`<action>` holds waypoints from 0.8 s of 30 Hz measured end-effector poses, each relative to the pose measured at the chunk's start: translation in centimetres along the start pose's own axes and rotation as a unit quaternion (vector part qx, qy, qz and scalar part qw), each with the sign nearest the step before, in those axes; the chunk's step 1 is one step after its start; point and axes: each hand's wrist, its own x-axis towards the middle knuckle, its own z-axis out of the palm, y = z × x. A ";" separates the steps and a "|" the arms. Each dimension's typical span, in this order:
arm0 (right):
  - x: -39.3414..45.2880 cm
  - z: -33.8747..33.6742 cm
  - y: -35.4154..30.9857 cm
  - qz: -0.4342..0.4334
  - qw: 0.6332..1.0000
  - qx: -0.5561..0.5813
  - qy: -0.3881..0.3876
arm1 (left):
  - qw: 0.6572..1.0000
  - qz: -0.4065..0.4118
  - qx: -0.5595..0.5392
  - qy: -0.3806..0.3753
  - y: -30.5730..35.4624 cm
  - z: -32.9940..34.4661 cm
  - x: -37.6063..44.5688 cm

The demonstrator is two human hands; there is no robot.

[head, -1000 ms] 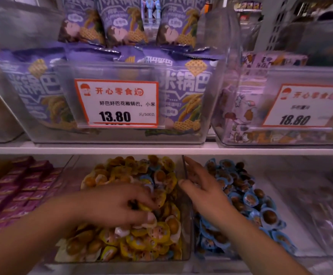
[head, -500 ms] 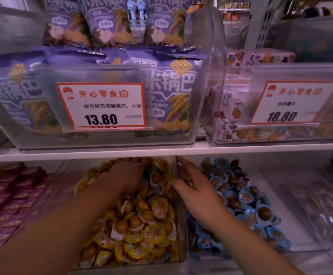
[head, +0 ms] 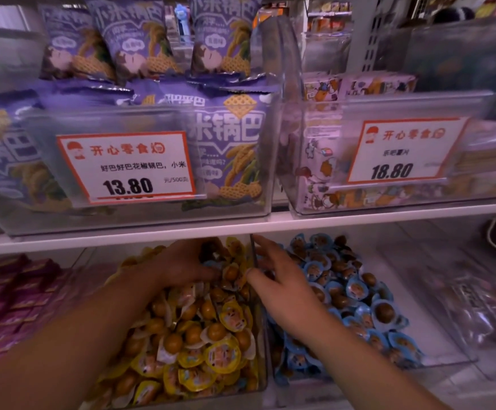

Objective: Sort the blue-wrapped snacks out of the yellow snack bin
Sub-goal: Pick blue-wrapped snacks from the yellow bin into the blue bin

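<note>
The left hand (head: 184, 261) has reached to the back of the yellow snack bin (head: 263, 335), fingers curling over a blue-wrapped snack (head: 211, 264). The right hand (head: 279, 287) stays open on the divider, so a transfer looks close.

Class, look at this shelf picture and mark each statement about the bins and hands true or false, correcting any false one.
1. The left hand reaches into the yellow snack bin. True.
2. The blue snack bin sits left of the yellow one. False: it sits to the right.
3. The price tag above the yellow snacks reads 18.80. False: it reads 13.80.
4. The right hand is at the divider between the two bins. True.
5. A blue-wrapped snack lies among the yellow ones near the left fingers. True.
</note>
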 end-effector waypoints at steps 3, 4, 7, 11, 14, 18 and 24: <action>0.0 -0.2 -0.1 -0.006 1.000 -0.005 0.002 | 0.998 -0.012 -0.049 0.032 1.6 -1.3 -2.5; 0.0 -0.3 -0.1 -0.007 1.000 -0.010 0.001 | 0.996 0.001 -0.081 0.037 2.2 -1.7 -3.6; -0.2 -0.6 -0.6 -0.020 0.999 -0.033 0.011 | 0.979 0.060 -0.189 0.048 4.2 -2.4 -7.9; -1.8 -0.5 -2.4 -0.138 0.967 -0.177 0.122 | 0.948 0.076 -0.285 0.122 4.8 -1.4 -13.5; -4.3 1.2 -4.7 -0.219 0.956 -0.144 0.132 | 0.885 0.012 -0.428 0.184 3.8 0.8 -16.6; -6.4 5.7 -6.5 -0.094 0.992 -0.011 -0.087 | 0.663 -0.099 -0.725 0.159 2.6 2.1 -18.4; -5.3 9.7 -6.2 -0.044 0.988 0.063 -0.134 | 0.743 -0.086 -0.637 0.186 1.6 2.2 -17.6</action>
